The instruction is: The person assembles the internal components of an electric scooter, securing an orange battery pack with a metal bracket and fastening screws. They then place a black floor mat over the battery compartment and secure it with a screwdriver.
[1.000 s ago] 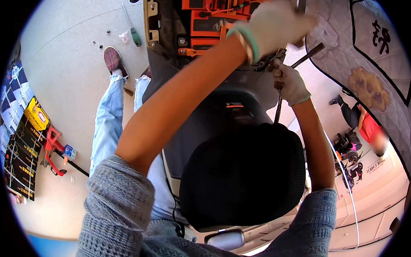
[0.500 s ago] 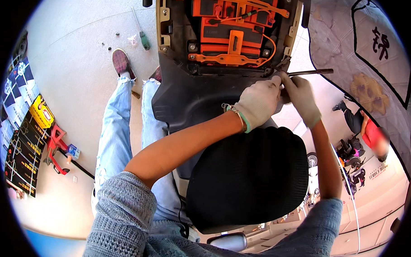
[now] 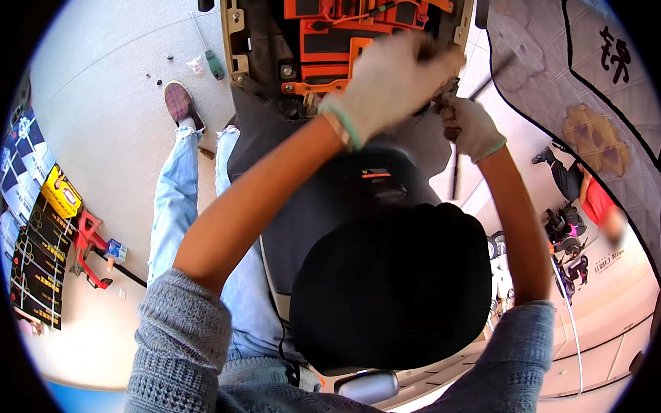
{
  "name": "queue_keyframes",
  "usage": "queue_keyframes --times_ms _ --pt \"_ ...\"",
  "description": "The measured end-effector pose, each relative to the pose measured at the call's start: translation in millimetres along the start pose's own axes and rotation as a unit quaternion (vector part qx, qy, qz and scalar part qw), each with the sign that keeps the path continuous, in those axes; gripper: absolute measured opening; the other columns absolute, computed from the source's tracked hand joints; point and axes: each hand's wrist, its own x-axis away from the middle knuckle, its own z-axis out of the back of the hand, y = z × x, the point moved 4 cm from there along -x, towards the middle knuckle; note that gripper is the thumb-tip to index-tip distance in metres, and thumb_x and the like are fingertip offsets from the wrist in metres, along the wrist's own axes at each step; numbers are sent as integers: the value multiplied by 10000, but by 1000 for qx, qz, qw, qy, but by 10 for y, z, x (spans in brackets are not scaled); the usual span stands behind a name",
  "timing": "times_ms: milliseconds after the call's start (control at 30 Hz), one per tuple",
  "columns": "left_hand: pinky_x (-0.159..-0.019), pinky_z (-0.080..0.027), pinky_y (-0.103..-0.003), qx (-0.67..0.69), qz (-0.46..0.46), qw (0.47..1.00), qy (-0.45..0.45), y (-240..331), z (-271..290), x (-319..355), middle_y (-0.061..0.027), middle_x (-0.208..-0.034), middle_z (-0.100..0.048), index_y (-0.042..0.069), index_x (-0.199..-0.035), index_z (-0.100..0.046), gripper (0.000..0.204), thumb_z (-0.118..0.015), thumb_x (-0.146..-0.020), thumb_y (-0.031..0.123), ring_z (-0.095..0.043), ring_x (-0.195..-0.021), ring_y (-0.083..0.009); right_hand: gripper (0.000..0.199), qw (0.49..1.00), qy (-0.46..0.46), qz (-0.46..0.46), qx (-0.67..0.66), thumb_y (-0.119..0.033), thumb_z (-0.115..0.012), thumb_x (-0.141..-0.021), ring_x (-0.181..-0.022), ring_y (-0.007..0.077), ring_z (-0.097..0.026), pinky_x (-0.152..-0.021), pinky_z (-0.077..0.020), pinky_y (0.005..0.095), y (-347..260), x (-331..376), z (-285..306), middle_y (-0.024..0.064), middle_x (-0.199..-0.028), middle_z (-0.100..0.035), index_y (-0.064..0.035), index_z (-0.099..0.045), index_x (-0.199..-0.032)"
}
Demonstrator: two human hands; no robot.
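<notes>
Left hand (image 3: pixel 389 81) gloved, blurred, grip unclear — right hand (image 3: pixel 470 128) clamped on thin dark rod (image 3: pixel 455 167) beside orange-framed seat underside (image 3: pixel 329 32).

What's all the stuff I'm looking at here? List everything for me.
Scooter body: one, black, centre, under the arms.
Orange frame and wiring: one, orange, top centre, in the opened part.
Seat: one, black, lower centre.
Thin rod tool: one, dark, beside the right hand; blurred.
Small parts: a few, dark, on the pale floor upper left.
Green-handled tool: one, floor upper left.
Red tool: one, left edge.
Patterned cloth: one, grey, upper right.
Another person: one, red top, far right.
Shoe: one, dark red.
Jeans: light blue.
Left hand: white glove, blurred, over the orange frame.
Right hand: white glove, beside it.
</notes>
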Motion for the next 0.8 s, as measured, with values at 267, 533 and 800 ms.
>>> queue_keyframes --times_ms 267,533,800 --pt "-542 -508 -368 -181 -108 977 7 -155 -756 674 -142 -687 -600 35 -990 -456 289 -544 -876 285 -607 -610 -316 76 730 -81 -86 -673 -64 -530 -798 -574 116 -489 -513 -395 247 195 109 -218 23 -660 -530 4 -521 -830" --pt "-471 -492 -382 -200 -125 972 7 -194 -644 640 -129 -653 -587 51 -861 -459 121 -529 -866 149 -594 -551 -302 477 807 122 289 500 -157 -668 -712 -939 288 -568 -757 -461 384 -849 501 277 121 -1022 -573 -76 -488 -1145" --pt "-640 -501 -384 -51 -128 986 -97 67 -280 -426 -174 -711 -613 19 -903 -580 435 -623 -784 435 -632 -686 -310 167 981 -63 -101 -154 -174 -531 -832 -665 230 -604 -598 -471 341 242 -81 -166 106 -742 -614 -27 -559 -906"
